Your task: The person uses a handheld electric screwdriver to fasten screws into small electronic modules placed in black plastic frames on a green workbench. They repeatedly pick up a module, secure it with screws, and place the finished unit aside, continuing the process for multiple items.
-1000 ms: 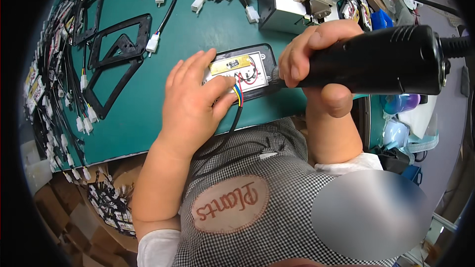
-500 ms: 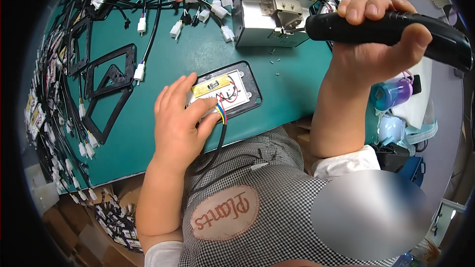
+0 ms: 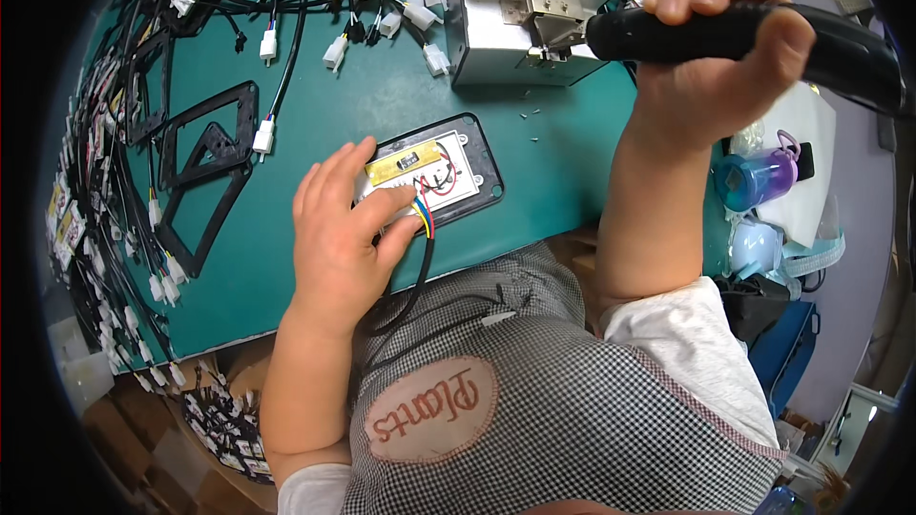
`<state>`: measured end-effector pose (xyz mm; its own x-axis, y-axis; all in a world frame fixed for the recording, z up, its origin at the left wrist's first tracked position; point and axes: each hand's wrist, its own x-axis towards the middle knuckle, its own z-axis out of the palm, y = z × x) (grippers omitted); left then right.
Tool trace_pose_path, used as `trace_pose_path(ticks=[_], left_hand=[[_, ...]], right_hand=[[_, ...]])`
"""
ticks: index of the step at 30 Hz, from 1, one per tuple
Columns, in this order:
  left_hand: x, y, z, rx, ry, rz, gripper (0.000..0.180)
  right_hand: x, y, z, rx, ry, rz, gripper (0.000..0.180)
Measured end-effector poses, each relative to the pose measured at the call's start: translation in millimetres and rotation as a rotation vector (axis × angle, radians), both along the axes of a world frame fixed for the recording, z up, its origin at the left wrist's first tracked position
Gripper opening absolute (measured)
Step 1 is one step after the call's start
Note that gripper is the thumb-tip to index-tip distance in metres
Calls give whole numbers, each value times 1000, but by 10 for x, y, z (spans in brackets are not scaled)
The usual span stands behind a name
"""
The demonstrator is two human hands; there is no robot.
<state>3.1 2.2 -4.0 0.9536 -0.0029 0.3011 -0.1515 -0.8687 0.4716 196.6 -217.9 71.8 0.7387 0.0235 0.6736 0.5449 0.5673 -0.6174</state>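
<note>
My left hand grips the near left side of a white circuit board with a yellow-wrapped part, set in a black plastic frame. Thumb and index finger press where red, yellow and blue wires join a black cable. Raised at the right, my right hand is wrapped round a black electric screwdriver. The screwdriver's front end points left into the metal outlet of a white and grey screw feeder; its tip is too small to make out.
Several small screws lie loose on the green mat. Black frames and bundled cables with white connectors cover the left side. A blue-purple bottle stands at the right. A box of parts is at lower left.
The view has shifted slightly. My right hand and the screwdriver appear a little higher, still at the feeder's outlet. My left hand keeps its hold on the board.
</note>
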Motion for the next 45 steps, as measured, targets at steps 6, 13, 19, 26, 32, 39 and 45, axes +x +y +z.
trace_pose_path(ticks=[6,13,19,26,32,39,45], left_hand=[[-2,5,-15,-14,-8,0,30],[-1,-7,-3,-15,-1,1,29],[6,-7,-17,-9,-3,2,28],[-38,99,-1,-4,30,-62,33],[-116,245,75,-121,130,-8,63],[-164,251,-40,-176,17,33,74],[-166,265,-84,-223,-2,34,73]], right_hand=[[-25,53,3,-52,57,77,39],[-83,20,72,-38,-46,-111,41],[-75,153,87,-98,48,-105,40],[-297,229,33,-119,75,336,46],[-770,556,-195,-90,22,601,67],[-1094,1020,-320,-138,89,604,66],[-1116,1146,-406,-294,79,475,57]])
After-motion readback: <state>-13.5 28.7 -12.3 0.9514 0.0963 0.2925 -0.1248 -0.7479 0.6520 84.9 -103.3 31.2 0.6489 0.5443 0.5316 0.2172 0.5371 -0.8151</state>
